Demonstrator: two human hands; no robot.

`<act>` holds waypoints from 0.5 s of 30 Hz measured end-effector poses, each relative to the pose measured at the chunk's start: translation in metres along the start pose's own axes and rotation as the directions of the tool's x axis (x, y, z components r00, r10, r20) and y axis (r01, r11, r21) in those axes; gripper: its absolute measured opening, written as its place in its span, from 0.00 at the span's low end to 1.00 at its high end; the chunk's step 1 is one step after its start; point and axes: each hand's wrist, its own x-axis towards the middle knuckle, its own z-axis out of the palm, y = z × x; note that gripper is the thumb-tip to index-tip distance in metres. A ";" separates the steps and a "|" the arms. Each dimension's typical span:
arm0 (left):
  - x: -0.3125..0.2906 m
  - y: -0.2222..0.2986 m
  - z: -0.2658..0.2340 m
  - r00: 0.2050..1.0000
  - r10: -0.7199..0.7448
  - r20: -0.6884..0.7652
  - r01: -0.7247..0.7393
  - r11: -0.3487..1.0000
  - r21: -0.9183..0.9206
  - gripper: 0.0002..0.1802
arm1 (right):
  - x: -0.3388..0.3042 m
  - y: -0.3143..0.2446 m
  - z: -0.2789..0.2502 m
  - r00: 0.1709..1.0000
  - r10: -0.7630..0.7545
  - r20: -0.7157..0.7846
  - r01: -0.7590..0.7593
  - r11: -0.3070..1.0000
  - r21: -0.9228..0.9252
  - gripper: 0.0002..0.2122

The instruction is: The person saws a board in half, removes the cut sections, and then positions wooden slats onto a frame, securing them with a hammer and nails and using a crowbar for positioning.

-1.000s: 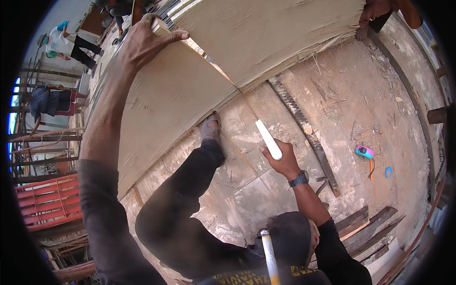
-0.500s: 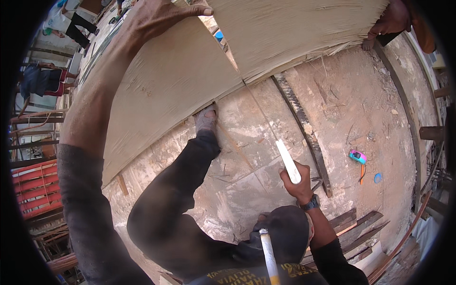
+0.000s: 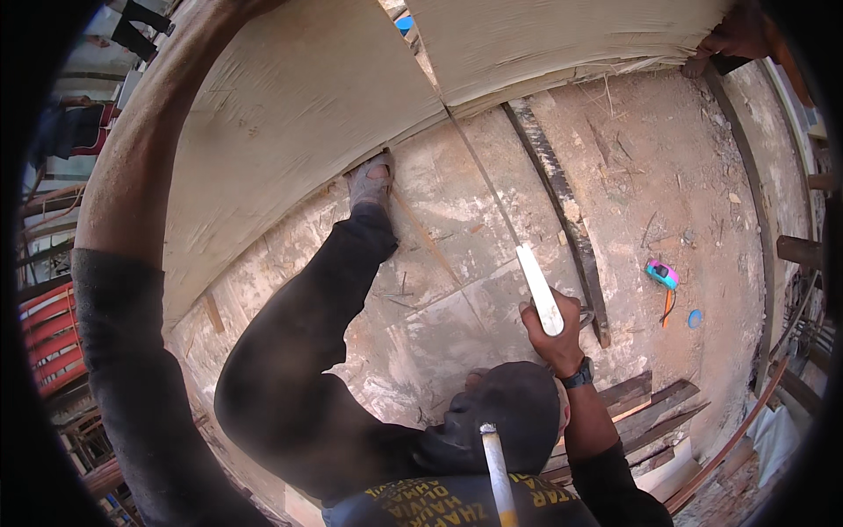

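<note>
My right hand (image 3: pixel 553 334) is wrapped round the white handle (image 3: pixel 538 290) of a handsaw. The saw's thin blade (image 3: pixel 483 171) points away from me, its far end in the slit of a pale plywood sheet (image 3: pixel 290 114). Beyond the blade the slit widens into a wedge-shaped gap. My left forearm (image 3: pixel 132 176) reaches over the left part of the sheet, and its hand is cut off by the top edge of the view. Beside the sheet's near edge stands my foot (image 3: pixel 371 182).
Another person's hand (image 3: pixel 738 35) is at the sheet's far right corner. A dark wood strip (image 3: pixel 562 228) lies right of the saw. Farther right are a pink and turquoise tape measure (image 3: pixel 661 274) and a blue disc (image 3: pixel 695 318). Wood offcuts (image 3: pixel 650 417) lie near my right arm.
The view has shifted, and my left hand has passed out of it at the top. My right hand still grips the saw, its blade still at the slit.
</note>
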 end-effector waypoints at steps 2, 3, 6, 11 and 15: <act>0.003 -0.003 0.009 0.992 0.116 -0.048 -0.119 0.990 -0.075 0.43 | 0.054 0.005 0.018 1.000 -0.001 -0.002 0.001 1.000 -0.025 0.07; 0.005 0.007 0.007 0.997 0.069 -0.023 -0.070 0.996 -0.050 0.43 | 0.097 0.001 0.034 0.996 -0.050 -0.069 0.050 0.999 -0.008 0.08; 0.000 0.033 -0.008 0.998 -0.044 0.055 0.043 0.999 0.020 0.43 | 0.136 0.004 0.042 0.995 -0.030 -0.098 0.031 0.999 0.013 0.09; -0.008 0.007 0.001 0.994 -0.105 0.044 0.108 0.991 -0.079 0.42 | -0.011 0.001 -0.005 0.999 -0.041 -0.004 0.041 0.999 -0.009 0.13; 0.008 0.009 0.012 0.999 -0.034 0.026 0.037 0.990 -0.138 0.41 | 0.085 0.008 0.021 0.998 -0.044 -0.036 0.043 0.999 -0.029 0.07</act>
